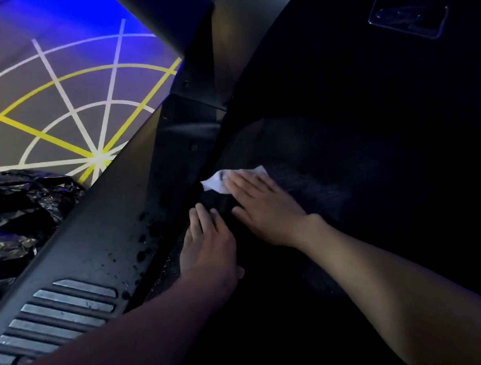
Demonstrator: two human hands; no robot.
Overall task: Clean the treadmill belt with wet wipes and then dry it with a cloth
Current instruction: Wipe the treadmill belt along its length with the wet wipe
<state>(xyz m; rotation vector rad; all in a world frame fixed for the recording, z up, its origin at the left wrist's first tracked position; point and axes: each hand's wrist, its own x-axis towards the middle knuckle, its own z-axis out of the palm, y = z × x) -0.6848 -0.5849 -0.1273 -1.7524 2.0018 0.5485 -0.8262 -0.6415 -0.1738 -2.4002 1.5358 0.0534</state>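
Grip open: the right hand (pixel 263 206) presses flat on a soft, limp wipe (pixel 215 181), probably best pinned at its middle, against the belt (pixel 340 170); the left hand (pixel 210 245) rests open beside.

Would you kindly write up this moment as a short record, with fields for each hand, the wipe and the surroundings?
right hand: flat, fingers straight, pressing the white wipe onto the belt
left hand: lying flat on the belt beside the side rail
wipe position: near the belt's left edge, partly under the fingers
floor: black plastic bag, yellow and white lines
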